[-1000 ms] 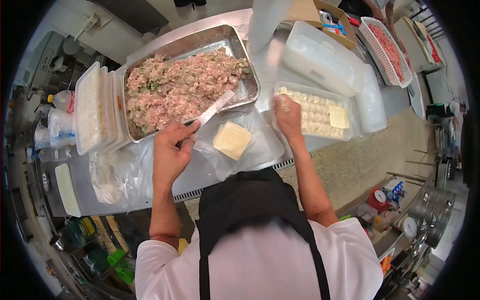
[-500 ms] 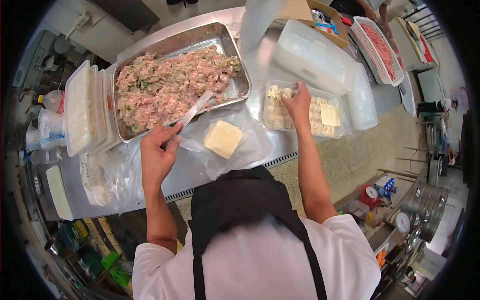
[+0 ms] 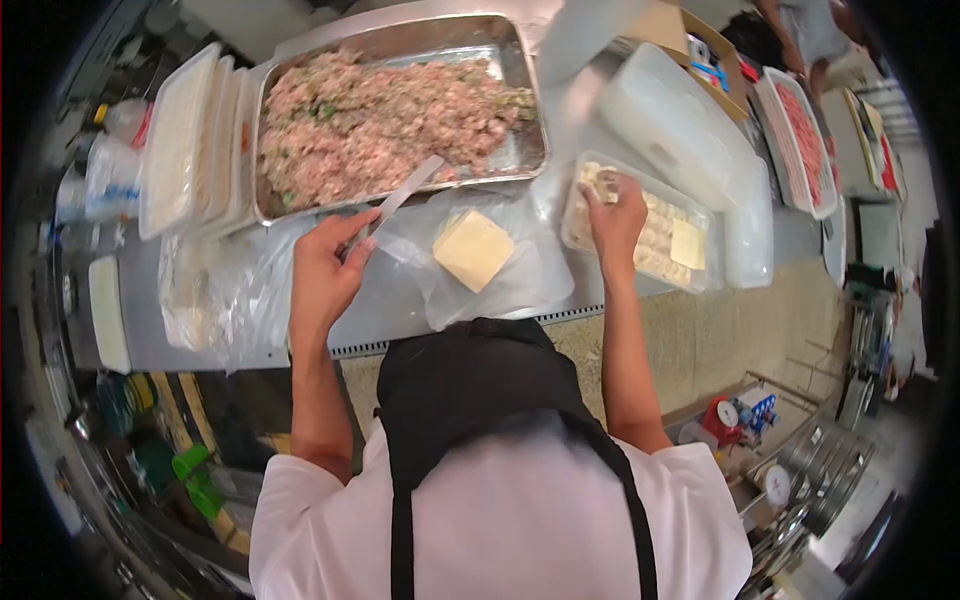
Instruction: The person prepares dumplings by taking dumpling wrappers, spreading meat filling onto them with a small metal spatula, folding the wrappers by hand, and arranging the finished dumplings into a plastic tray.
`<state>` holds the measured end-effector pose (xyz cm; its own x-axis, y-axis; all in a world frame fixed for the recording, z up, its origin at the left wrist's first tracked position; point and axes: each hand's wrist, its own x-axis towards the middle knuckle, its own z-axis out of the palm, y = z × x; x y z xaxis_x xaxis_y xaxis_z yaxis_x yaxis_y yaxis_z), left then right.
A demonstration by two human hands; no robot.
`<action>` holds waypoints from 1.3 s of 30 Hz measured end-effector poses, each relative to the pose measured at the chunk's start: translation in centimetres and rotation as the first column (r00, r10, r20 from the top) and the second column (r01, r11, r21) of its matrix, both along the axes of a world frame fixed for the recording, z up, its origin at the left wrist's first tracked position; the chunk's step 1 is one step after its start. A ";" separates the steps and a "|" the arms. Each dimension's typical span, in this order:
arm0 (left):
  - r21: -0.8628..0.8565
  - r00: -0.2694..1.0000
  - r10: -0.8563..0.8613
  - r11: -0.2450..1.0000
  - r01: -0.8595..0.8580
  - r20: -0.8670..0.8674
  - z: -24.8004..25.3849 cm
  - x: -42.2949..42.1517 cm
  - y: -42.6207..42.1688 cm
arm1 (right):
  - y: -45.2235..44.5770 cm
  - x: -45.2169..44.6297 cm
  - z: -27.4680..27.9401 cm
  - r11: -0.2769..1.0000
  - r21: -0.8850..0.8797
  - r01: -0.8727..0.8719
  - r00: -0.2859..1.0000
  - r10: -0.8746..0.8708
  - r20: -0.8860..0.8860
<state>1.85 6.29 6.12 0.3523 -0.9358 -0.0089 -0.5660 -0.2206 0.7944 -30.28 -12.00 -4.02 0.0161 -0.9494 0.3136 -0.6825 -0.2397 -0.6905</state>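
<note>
My left hand (image 3: pixel 330 262) grips a flat, pale spatula (image 3: pixel 412 186), whose blade reaches over the near rim of a metal tray (image 3: pixel 400 192) filled with minced meat (image 3: pixel 370 120). My right hand (image 3: pixel 617 215) is inside a clear plastic container (image 3: pixel 705 275) of wrapped dumplings (image 3: pixel 655 235). Its fingers are pinched around a dumpling (image 3: pixel 600 180) at the container's left end, partly hidden by the fingers. A square wrapper (image 3: pixel 687 244) lies over the right end of that row. Between my hands, a stack of square yellow wrappers (image 3: pixel 473 250) rests on a plastic bag (image 3: pixel 540 285).
Lidded containers (image 3: pixel 185 150) stand upright left of the tray. Plastic bags (image 3: pixel 215 310) lie on the near left. Behind the dumplings are a large translucent box (image 3: pixel 690 110) and a cardboard box (image 3: pixel 665 25). A white basket of meat (image 3: pixel 800 140) and another person's arm (image 3: pixel 790 35) appear far right.
The whole view has shifted, so the table sits higher in it. My right hand remains over the container's left end, its fingers lower on the dumpling. My left hand still has the spatula.
</note>
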 end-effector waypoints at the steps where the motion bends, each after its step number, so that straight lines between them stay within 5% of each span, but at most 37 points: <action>1: 0.010 1.000 0.003 1.000 -0.003 -0.005 -0.3 0.1 0.1 | 1.7 1.6 0.8 0.981 0.162 -0.109 0.985 0.084 0.152; 3: 0.032 0.999 0.042 0.999 -0.041 -0.020 -1.5 0.4 0.3 | 5.1 4.7 0.7 0.865 0.192 -0.463 0.880 0.424 0.213; 5: 0.067 0.998 0.056 0.996 -0.055 -0.010 -1.4 0.2 0.2 | 8.2 7.7 0.8 0.772 0.088 -0.629 0.774 0.613 0.158; 6: 0.068 0.998 0.058 0.996 -0.057 -0.009 -1.5 0.4 0.2 | 8.8 8.8 0.6 0.771 0.087 -0.631 0.773 0.614 0.160; 8: 0.043 0.997 0.039 0.998 -0.042 0.065 -2.1 1.0 0.2 | 9.6 10.2 -0.8 0.736 0.113 -0.668 0.726 0.677 -0.121; 12: -0.032 0.967 0.019 0.999 -0.011 0.255 -2.0 3.0 -0.6 | 9.1 10.5 -2.3 0.749 0.147 -0.646 0.748 0.659 -0.073; 14: 0.181 0.874 -0.141 0.981 0.062 0.465 -0.6 3.4 -2.6 | 9.5 10.6 -0.7 0.748 0.145 -0.647 0.745 0.661 -0.089; 22: 0.323 0.755 -0.405 0.908 0.266 0.516 -5.9 2.1 -10.9 | 9.5 10.5 -1.4 0.737 0.194 -0.647 0.722 0.674 -0.156; 25: 0.308 0.738 -0.525 0.850 0.428 0.423 -6.6 2.2 -12.1 | 9.0 9.7 -1.4 0.756 0.167 -0.633 0.766 0.643 -0.009; 27: 0.248 0.761 -0.550 0.835 0.492 0.343 -5.9 2.8 -12.4 | 7.9 8.7 -1.0 0.690 0.354 -0.632 0.773 0.528 0.351; 28: 0.298 0.792 -0.592 0.791 0.534 0.150 -5.2 3.4 -12.6 | 7.6 8.1 -1.3 0.693 0.351 -0.630 0.775 0.526 0.351; 29: 0.336 0.796 -0.603 0.740 0.582 -0.050 -4.5 3.9 -12.8 | 7.2 7.5 -1.8 0.687 0.401 -0.606 0.763 0.359 0.538; 30: 0.337 0.793 -0.608 0.737 0.586 -0.049 -3.6 4.0 -12.5 | 6.9 6.9 -2.2 0.670 0.451 -0.590 0.708 0.162 0.687; 31: 0.324 0.848 -0.483 0.783 0.530 -0.219 -2.8 3.7 -11.7 | 6.8 6.4 -1.6 0.579 0.432 -0.691 0.485 -0.072 0.872; 32: 0.327 0.858 -0.340 0.819 0.471 -0.384 -2.4 3.4 -10.8 | 6.5 5.8 -1.1 0.587 0.436 -0.683 0.486 -0.081 0.870; 34: 0.284 0.841 -0.299 0.845 0.452 -0.451 -2.5 2.9 -9.2 | 5.5 4.9 0.6 0.539 0.159 -0.827 -0.098 -0.417 0.903; 38: 0.128 0.824 -0.275 0.915 0.382 -0.495 -2.1 1.0 -6.5 | 4.4 6.0 -0.1 0.532 0.249 -0.809 -0.097 -0.539 0.836; 39: 0.031 0.860 -0.340 0.925 0.380 -0.381 -2.4 0.2 -6.0 | 4.4 6.5 0.6 0.551 0.290 -0.782 -0.103 -0.574 0.812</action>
